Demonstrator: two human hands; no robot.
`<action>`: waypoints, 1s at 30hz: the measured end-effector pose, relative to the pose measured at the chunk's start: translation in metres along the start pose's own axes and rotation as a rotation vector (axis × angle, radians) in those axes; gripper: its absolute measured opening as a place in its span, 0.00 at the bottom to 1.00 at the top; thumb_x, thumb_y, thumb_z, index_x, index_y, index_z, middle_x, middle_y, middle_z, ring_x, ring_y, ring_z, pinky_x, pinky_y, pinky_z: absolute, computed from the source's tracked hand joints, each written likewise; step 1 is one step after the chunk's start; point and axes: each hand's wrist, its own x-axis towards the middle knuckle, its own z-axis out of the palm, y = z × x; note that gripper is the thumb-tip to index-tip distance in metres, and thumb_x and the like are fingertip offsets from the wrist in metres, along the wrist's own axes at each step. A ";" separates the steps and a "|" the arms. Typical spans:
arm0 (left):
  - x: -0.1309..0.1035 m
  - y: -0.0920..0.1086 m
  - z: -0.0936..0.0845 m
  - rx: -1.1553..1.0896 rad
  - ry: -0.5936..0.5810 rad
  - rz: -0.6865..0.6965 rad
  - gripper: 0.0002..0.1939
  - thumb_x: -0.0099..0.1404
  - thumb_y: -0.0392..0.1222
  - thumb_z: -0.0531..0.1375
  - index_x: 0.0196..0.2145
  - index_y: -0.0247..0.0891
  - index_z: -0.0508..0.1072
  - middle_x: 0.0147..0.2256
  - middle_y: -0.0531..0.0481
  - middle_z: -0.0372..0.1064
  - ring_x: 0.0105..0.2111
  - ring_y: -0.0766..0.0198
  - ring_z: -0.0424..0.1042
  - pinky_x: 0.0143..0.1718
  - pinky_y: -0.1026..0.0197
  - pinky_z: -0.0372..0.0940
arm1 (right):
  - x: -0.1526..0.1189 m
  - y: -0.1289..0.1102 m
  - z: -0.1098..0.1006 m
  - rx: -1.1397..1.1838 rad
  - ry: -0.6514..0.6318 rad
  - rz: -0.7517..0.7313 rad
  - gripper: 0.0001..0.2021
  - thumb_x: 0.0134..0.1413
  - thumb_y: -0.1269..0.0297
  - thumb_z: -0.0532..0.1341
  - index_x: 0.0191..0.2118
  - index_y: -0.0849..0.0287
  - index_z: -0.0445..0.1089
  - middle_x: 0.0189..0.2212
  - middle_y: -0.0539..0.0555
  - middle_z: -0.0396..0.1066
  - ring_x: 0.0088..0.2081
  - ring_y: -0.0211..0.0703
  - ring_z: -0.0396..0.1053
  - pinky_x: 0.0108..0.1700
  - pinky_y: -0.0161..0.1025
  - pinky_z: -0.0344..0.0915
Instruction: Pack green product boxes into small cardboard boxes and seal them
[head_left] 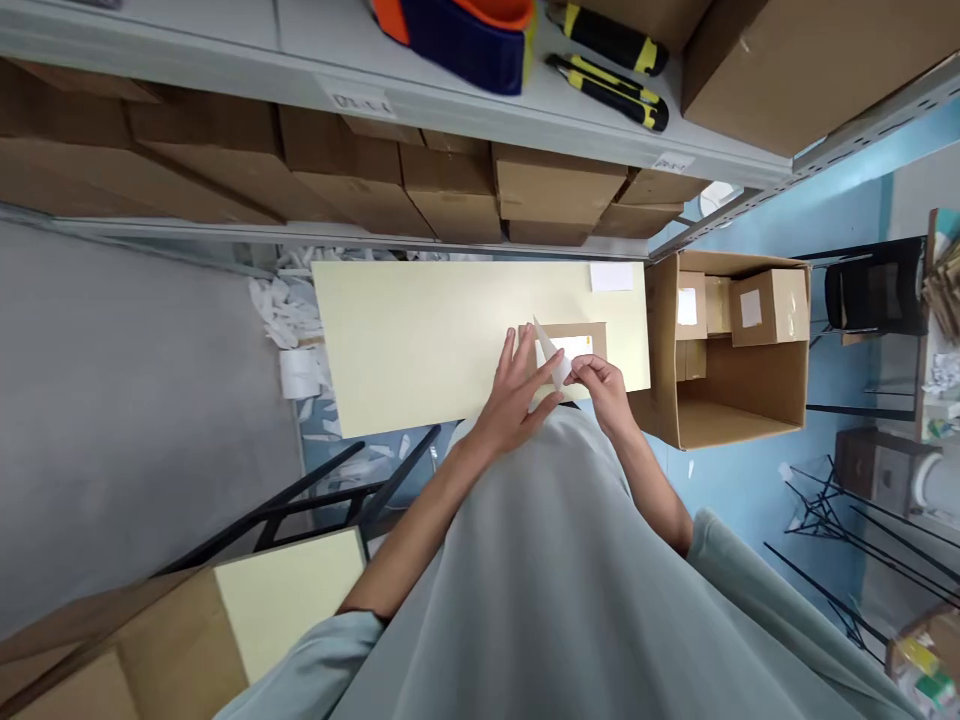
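Note:
A small flat cardboard box (599, 337) lies near the front edge of the pale yellow table (412, 340). On its top is a white label (574, 346) with a small yellow mark. My right hand (603, 388) pinches the edge of a white paper piece (554, 358), which rises at an angle above the box. My left hand (513, 398) has its fingers spread at the box's left side, its fingertips by the paper. Whether the paper is part of the label or separate, I cannot tell. A white slip (612, 277) rests at the table's back right.
A large open carton (739, 422) with several small boxes stands right of the table. Above the back edge, a shelf (247, 75) holds cartons, a tape dispenser (472, 45) and two utility knives (611, 90). Scrap paper (283, 310) is heaped at the left.

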 end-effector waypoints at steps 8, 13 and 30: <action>0.023 0.024 0.070 0.022 -0.079 -0.143 0.35 0.83 0.65 0.54 0.81 0.59 0.62 0.87 0.47 0.31 0.86 0.33 0.29 0.81 0.24 0.45 | 0.013 0.027 -0.082 -0.009 -0.063 0.035 0.19 0.60 0.42 0.70 0.36 0.53 0.75 0.32 0.52 0.79 0.39 0.47 0.79 0.52 0.48 0.78; 0.029 0.036 0.097 -0.081 0.059 -0.263 0.36 0.81 0.71 0.56 0.78 0.55 0.69 0.86 0.44 0.41 0.85 0.37 0.38 0.82 0.29 0.48 | 0.026 0.044 -0.114 -0.002 -0.116 0.036 0.17 0.62 0.45 0.71 0.37 0.54 0.76 0.32 0.51 0.77 0.38 0.46 0.78 0.51 0.48 0.78; 0.032 0.056 0.118 -0.855 0.648 -0.895 0.23 0.49 0.57 0.81 0.34 0.41 0.81 0.31 0.49 0.79 0.36 0.54 0.84 0.46 0.50 0.83 | 0.022 0.070 -0.126 -0.827 -0.520 -0.728 0.10 0.80 0.58 0.63 0.43 0.46 0.80 0.40 0.54 0.79 0.40 0.48 0.78 0.48 0.49 0.73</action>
